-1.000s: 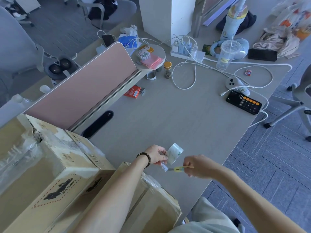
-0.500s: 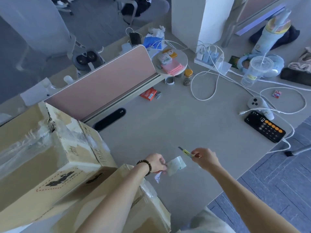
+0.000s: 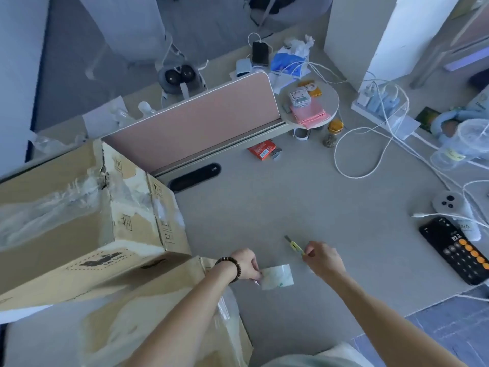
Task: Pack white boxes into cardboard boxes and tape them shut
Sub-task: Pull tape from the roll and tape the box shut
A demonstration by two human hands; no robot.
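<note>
— Left hand (image 3: 244, 263), what's it doing?
— Fingers curled, pinching the edge of a tape roll (image 3: 277, 276), which lies low over the bench (image 3: 277, 207); whether it touches the surface I can't tell. A bead bracelet (image 3: 231, 267) sits on that wrist.
— And the right hand (image 3: 324, 260)?
— Curled round the handle of a small yellow knife (image 3: 294, 244), tip pointing toward eleven o'clock. It's at two o'clock from the tape, near but apart.
— Where are the boxes?
— One big cardboard box (image 3: 79, 221) at nine o'clock from the hands, its top covered in crinkled clear tape. A second box (image 3: 164, 313) lies lower, at seven o'clock, under the left forearm, partly beneath the first. No white boxes in sight.
— What else is on the bench?
— A pink divider (image 3: 193, 123) at twelve o'clock, a red packet (image 3: 262, 151) just beside its base, a yellow-lidded jar (image 3: 333, 132) at one o'clock. White cables (image 3: 370, 154) loop toward a power strip (image 3: 383, 112). At three o'clock lies a phone (image 3: 455, 250) showing a calculator, near a plastic cup (image 3: 463, 144).
</note>
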